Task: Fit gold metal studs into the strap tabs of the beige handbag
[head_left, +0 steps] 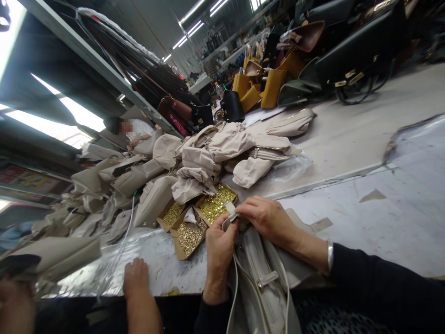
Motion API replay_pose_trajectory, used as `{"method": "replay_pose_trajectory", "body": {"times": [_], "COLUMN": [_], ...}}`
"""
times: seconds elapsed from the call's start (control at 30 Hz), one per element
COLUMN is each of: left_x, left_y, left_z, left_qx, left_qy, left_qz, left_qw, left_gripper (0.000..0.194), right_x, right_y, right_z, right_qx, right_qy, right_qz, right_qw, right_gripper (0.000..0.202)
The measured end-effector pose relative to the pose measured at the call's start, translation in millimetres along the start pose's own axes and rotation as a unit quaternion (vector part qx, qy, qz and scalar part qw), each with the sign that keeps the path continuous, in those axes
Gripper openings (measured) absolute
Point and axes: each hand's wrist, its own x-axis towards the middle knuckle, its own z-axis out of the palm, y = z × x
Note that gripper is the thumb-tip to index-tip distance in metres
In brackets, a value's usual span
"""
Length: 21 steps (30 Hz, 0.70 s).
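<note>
Where our hands meet: we grip a beige strap end (231, 208), our left hand (219, 241) closed on it from below and our right hand (266, 218) pinching it from the right side of the view.
Our bag (255, 273): it lies beneath our hands at the table edge, with a zipper pull (269, 279) showing.
Metal pieces: we see three open cardboard boxes, one (179, 250) with round gold bits and two with flatter gold bits, just beyond our left hand.
Beige pouches (252, 171): they lie heaped behind the boxes.
Table (347, 204): we see bare white surface right of our bag.
Neighbour: a person's hand (136, 278) rests at the table edge, left of ours.
</note>
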Motion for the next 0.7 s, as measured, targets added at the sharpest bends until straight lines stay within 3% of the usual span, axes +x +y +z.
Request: {"method": "replay_pose_trajectory", "body": {"times": [0.2,0.33,0.5,0.7], "left_x": [-3,-3,-3,-3], "left_y": [1,0,0,4], "left_z": [-5.5,-8.1,-8.3,-13.0], "left_qx": [0.029,0.003,-0.028,-0.022], "left_qy": [-0.028,-0.057,-0.041,-0.048], "left_qz": [0.023,0.001,-0.028,-0.016], "left_qw": [0.999,0.998,0.998,0.998], "left_gripper": [0.025,0.027,0.033,0.030], "right_x": [9,10,7,2], "right_y": [2,5,8,16], "right_z": [5,9,9,6], "right_qx": [0.050,0.121,0.160,0.163], "right_qy": [0.006,0.007,0.007,-0.012], "right_qz": [0.031,0.051,0.051,0.059], "right_qw": [0.998,0.991,0.986,0.985], "right_gripper": [0.011,0.009,0.002,0.013]}}
